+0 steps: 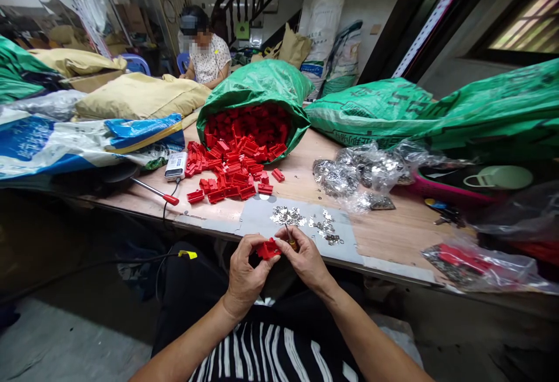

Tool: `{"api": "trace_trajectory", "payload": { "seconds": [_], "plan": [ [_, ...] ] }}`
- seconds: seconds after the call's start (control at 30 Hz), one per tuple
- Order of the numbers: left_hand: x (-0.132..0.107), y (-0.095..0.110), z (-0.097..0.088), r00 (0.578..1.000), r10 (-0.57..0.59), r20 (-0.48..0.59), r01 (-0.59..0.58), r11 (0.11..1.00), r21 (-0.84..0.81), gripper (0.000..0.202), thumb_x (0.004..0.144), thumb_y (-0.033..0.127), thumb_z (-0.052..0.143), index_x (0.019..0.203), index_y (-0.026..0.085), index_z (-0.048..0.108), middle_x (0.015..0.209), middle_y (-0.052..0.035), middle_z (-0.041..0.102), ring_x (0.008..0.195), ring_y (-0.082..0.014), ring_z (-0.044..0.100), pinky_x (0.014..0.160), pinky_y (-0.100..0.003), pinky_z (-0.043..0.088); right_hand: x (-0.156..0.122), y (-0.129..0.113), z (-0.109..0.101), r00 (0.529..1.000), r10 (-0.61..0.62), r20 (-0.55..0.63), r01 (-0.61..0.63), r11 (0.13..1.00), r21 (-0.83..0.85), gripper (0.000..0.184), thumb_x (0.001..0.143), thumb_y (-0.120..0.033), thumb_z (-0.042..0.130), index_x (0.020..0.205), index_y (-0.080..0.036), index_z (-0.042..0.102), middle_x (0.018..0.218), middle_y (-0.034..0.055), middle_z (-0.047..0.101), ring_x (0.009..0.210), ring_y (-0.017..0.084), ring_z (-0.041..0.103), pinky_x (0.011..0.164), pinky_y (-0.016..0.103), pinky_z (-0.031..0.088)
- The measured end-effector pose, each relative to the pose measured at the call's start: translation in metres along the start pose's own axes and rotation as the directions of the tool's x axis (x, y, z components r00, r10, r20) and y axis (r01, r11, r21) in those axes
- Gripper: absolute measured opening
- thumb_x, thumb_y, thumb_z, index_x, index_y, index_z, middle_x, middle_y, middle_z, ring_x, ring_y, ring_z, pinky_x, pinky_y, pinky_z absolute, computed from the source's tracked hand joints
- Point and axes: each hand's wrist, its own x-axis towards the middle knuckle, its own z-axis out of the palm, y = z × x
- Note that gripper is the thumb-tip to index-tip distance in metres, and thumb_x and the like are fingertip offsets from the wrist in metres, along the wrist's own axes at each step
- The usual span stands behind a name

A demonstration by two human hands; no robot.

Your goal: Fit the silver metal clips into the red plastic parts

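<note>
Two hands working on a small red part over a table's edge

The left hand grips a red part between thumb and fingers, just off the near edge of a wooden table. The right hand is closed around a small tool with a yellowish handle, its thin shaft pointing up; the thumb is right by the part, though whether it touches is unclear. Beyond them, small metal pieces lie on a grey sheet. Further back, a green sack lies with its mouth open, red parts spilling towards the hands. To the right are clear bags of metal pieces. Across the table sits another person in a spotted top.
</note>
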Motion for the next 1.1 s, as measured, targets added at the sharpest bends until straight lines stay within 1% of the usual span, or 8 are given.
{"api": "trace_trajectory", "payload": {
  "seconds": [0.23, 0.3, 0.4, 0.5, 0.63, 0.77, 0.93, 1.1],
  "plan": [
    [0.001, 0.001, 0.0, 1.0, -0.02, -0.006, 0.02, 1.0, -0.02, 0.024, 0.073, 0.023, 0.072, 0.096, 0.021, 0.064, 0.093, -0.0049, 0.066, 0.086, -0.0186, 0.063, 0.076, -0.029, 0.05, -0.003, -0.001, -0.002, 0.998, 0.018, 0.06, -0.019, 1.0, 0.011, 0.017, 0.091, -0.035, 0.05, 0.087, -0.02, 0.055, 0.079, -0.0004, 0.056, 0.068, 0.012, 0.048, 0.063, 0.024, 0.04],
    [0.001, 0.002, 0.0, 1.0, 0.019, 0.0, -0.019, 1.0, 0.011, 0.025, 0.073, 0.021, 0.072, 0.096, 0.022, 0.064, 0.093, -0.005, 0.067, 0.09, -0.02, 0.063, 0.079, -0.03, 0.05, -0.004, -0.003, -0.004, 0.998, 0.016, 0.065, -0.015, 1.0, -0.013, 0.016, 0.091, -0.034, 0.049, 0.087, -0.02, 0.055, 0.079, -0.0003, 0.056, 0.069, 0.012, 0.049, 0.064, 0.024, 0.041],
    [0.001, 0.002, -0.001, 0.993, 0.113, 0.015, -0.114, 0.991, 0.075, 0.026, 0.073, 0.018, 0.071, 0.098, 0.023, 0.064, 0.093, -0.0045, 0.068, 0.096, -0.0213, 0.063, 0.091, -0.037, 0.048, -0.003, -0.006, -0.007, 0.997, -0.004, 0.073, 0.008, 0.998, -0.062, 0.015, 0.09, -0.033, 0.05, 0.087, -0.02, 0.055, 0.08, 0.0, 0.057, 0.073, 0.014, 0.051, 0.067, 0.024, 0.042],
    [0.001, 0.001, -0.001, 0.983, 0.183, 0.028, -0.185, 0.978, 0.098, 0.029, 0.074, 0.015, 0.069, 0.101, 0.024, 0.063, 0.093, -0.0036, 0.07, 0.094, -0.021, 0.065, 0.101, -0.044, 0.042, -0.003, -0.008, -0.01, 0.997, -0.008, 0.081, 0.019, 0.991, -0.132, 0.013, 0.088, -0.032, 0.053, 0.089, -0.02, 0.055, 0.08, -0.0001, 0.057, 0.073, 0.014, 0.052, 0.067, 0.025, 0.041],
    [0.001, -0.002, -0.001, 0.983, 0.179, 0.03, -0.181, 0.982, 0.056, 0.031, 0.073, 0.014, 0.068, 0.101, 0.026, 0.064, 0.091, -0.0028, 0.071, 0.089, -0.021, 0.066, 0.103, -0.048, 0.041, -0.004, -0.009, -0.013, 0.996, -0.013, 0.092, 0.03, 0.983, -0.179, 0.012, 0.087, -0.031, 0.053, 0.094, -0.021, 0.055, 0.077, -0.0009, 0.053, 0.071, 0.014, 0.049, 0.067, 0.025, 0.04],
    [0.0, -0.005, 0.0, 0.981, 0.179, 0.068, -0.18, 0.984, 0.006, 0.036, 0.072, 0.012, 0.069, 0.104, 0.027, 0.066, 0.095, -0.0031, 0.072, 0.092, -0.0214, 0.066, 0.105, -0.048, 0.04, -0.005, -0.008, -0.013, 0.996, 0.01, 0.084, 0.0, 0.992, -0.129, 0.016, 0.086, -0.03, 0.053, 0.1, -0.021, 0.052, 0.075, -0.0022, 0.051, 0.069, 0.013, 0.048, 0.066, 0.025, 0.04],
    [-0.001, -0.005, 0.0, 0.985, 0.136, 0.108, -0.132, 0.991, -0.037, 0.033, 0.073, 0.014, 0.068, 0.104, 0.026, 0.066, 0.097, -0.0044, 0.071, 0.096, -0.0224, 0.064, 0.104, -0.047, 0.041, -0.003, -0.007, -0.015, 0.987, 0.068, 0.145, -0.063, 0.997, -0.035, 0.021, 0.084, -0.035, 0.057, 0.099, -0.021, 0.052, 0.071, -0.004, 0.046, 0.066, 0.012, 0.044, 0.064, 0.025, 0.037],
    [0.0, 0.0, 0.0, 0.994, -0.084, 0.065, 0.092, 0.988, -0.126, 0.029, 0.075, 0.02, 0.07, 0.102, 0.021, 0.062, 0.097, -0.0048, 0.066, 0.09, -0.0192, 0.065, 0.081, -0.03, 0.052, -0.004, -0.004, -0.018, 0.958, 0.16, 0.237, -0.216, 0.948, 0.234, 0.036, 0.082, -0.049, 0.059, 0.103, -0.021, 0.048, 0.071, -0.0061, 0.041, 0.053, 0.007, 0.034, 0.049, 0.021, 0.027]
  ]
}}
